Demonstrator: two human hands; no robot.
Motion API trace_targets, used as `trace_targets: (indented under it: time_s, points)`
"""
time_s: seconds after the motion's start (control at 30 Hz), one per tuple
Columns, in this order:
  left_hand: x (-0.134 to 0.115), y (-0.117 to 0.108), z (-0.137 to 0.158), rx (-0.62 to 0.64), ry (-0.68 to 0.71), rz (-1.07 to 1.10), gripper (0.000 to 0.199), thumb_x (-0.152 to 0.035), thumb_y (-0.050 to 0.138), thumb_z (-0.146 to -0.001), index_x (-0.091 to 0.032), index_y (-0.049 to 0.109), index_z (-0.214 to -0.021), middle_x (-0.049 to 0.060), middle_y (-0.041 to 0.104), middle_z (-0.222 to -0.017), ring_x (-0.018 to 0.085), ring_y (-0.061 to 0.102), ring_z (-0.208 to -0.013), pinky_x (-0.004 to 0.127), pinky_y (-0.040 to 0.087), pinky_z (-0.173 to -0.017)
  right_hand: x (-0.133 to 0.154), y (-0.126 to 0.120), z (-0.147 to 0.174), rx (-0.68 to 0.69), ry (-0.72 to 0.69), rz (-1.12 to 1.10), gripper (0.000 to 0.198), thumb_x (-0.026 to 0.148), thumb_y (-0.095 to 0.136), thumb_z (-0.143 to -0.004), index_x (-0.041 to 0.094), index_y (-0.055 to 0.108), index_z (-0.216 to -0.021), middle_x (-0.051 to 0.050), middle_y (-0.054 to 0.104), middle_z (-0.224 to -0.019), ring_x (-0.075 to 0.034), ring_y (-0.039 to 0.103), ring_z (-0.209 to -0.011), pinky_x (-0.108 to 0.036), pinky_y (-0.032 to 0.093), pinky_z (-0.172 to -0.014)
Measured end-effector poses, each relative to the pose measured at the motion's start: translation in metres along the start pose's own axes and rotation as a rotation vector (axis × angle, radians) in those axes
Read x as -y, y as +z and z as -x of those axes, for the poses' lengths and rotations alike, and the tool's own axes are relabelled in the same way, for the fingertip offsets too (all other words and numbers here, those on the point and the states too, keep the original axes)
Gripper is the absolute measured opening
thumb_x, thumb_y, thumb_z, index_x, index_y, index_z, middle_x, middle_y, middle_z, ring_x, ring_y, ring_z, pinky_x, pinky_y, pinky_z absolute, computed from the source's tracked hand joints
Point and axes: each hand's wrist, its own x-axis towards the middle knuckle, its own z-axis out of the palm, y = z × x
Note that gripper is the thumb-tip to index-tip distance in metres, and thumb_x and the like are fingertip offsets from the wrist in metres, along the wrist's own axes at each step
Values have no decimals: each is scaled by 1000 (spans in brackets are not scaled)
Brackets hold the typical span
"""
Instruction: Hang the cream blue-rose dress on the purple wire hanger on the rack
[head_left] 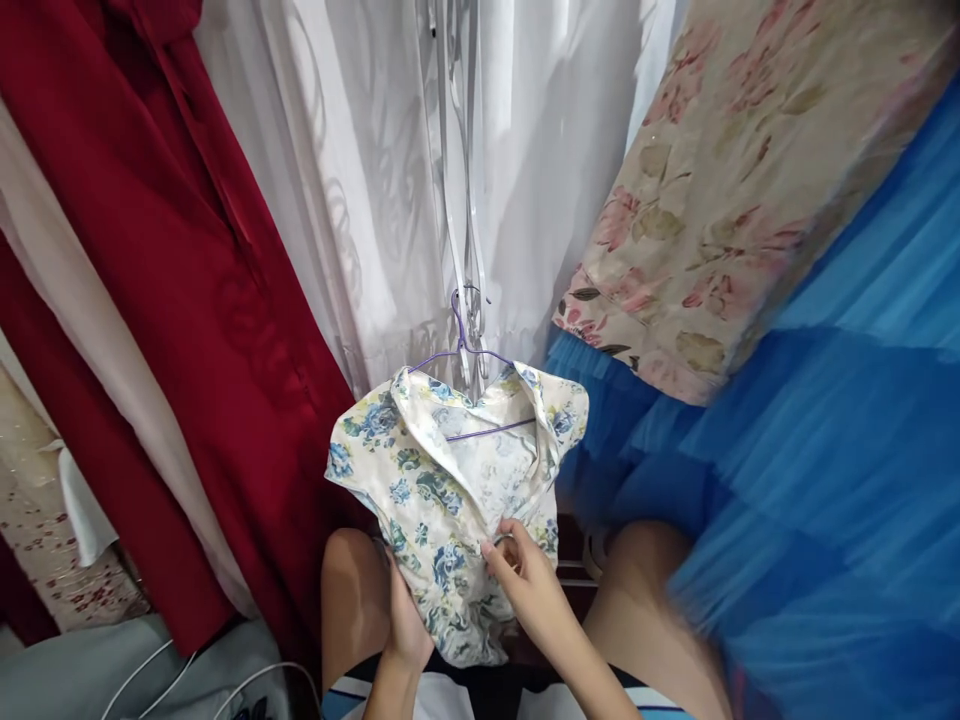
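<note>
A white blouse (420, 500) with blue and green flowers hangs in front of me on a thin purple hanger (462, 347). The hanger's hook is caught on a white metal rack (453, 210). Low on the blouse's left side, my left hand (409, 620) grips the cloth, its fingers partly hidden behind the fabric. My right hand (529, 580) pinches the front edge of the blouse with thumb and forefinger, just below the open neckline. The other fingers of that hand are curled.
Red garments (225, 330) hang at left, a white curtain-like cloth (375, 180) behind. On the right are a pink-flowered beige garment (697, 230) and blue tulle (817, 500). White cables (142, 675) lie on a grey surface (67, 665) at lower left. My bare knees flank the blouse.
</note>
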Motion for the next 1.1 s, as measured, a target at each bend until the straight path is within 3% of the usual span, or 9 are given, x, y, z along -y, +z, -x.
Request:
trace_targets:
  time_s: [0.07, 0.2, 0.37, 0.5, 0.63, 0.7, 0.8, 0.97, 1.1]
  points:
    - [3, -9, 2, 15, -25, 64, 71, -82, 55, -71, -31, 70, -119, 13, 70, -116, 35, 61, -119, 50, 52, -97, 2, 4, 1, 44, -35, 79, 28, 49, 51, -92, 21, 54, -89, 1, 57, -65, -19, 57, -64, -28, 42, -63]
    - [3, -10, 0, 91, 14, 26, 65, -46, 81, -66, -26, 64, -126, 10, 69, -123, 31, 60, -122, 43, 47, -106, 7, 0, 11, 133, -108, 230, 15, 35, 57, -88, 21, 54, -86, 1, 59, -67, -18, 57, -66, -27, 40, -65]
    - [11, 5, -5, -158, 182, -98, 61, -42, 73, -75, -22, 55, -130, 12, 65, -127, 31, 62, -118, 41, 50, -101, 8, -15, 17, 195, -168, 261, 8, 26, 56, -87, 20, 53, -82, 0, 63, -73, -19, 60, -71, -25, 40, -66]
    - [46, 7, 8, -414, 488, -339, 64, -40, 62, -84, -27, 36, -141, 14, 44, -146, 29, 47, -135, 43, 40, -111, 9, -27, 15, 285, -197, 223, 4, 24, 55, -88, 20, 57, -87, -1, 66, -75, -19, 61, -72, -25, 41, -67]
    - [81, 7, 24, -345, 666, -661, 37, -34, 60, -83, -32, 58, -120, 14, 41, -142, 32, 40, -137, 46, 34, -114, 10, -31, 13, 283, -213, 264, 5, 25, 57, -86, 21, 59, -89, -2, 67, -78, -20, 61, -74, -27, 43, -71]
    - [86, 8, 26, -226, 618, -787, 26, -30, 57, -84, -34, 68, -107, 13, 46, -138, 34, 43, -134, 48, 35, -112, 9, -30, 13, 261, -210, 282, 6, 25, 56, -86, 21, 59, -91, -3, 66, -79, -21, 60, -74, -27, 43, -70]
    - [82, 7, 18, -80, 456, -833, 37, -26, 55, -84, -32, 67, -118, 13, 56, -129, 34, 50, -127, 49, 37, -109, 7, -28, 16, 236, -213, 305, 5, 22, 53, -87, 21, 56, -92, -3, 65, -80, -20, 60, -73, -27, 42, -69]
    - [76, -9, 8, 98, 112, -703, 55, -34, 64, -77, -22, 58, -131, 7, 67, -80, 31, 68, -86, 42, 52, -82, 6, -28, 22, 273, -200, 278, 9, 19, 44, -91, 22, 49, -97, 0, 61, -76, -20, 60, -71, -27, 40, -68]
    - [74, -2, 16, 77, 210, -518, 50, -39, 61, -84, -21, 55, -130, 8, 69, -88, 25, 68, -81, 36, 53, -78, 7, -29, 25, 226, -186, 238, 25, 20, 41, -94, 23, 41, -119, 4, 55, -70, -19, 56, -65, -28, 38, -66]
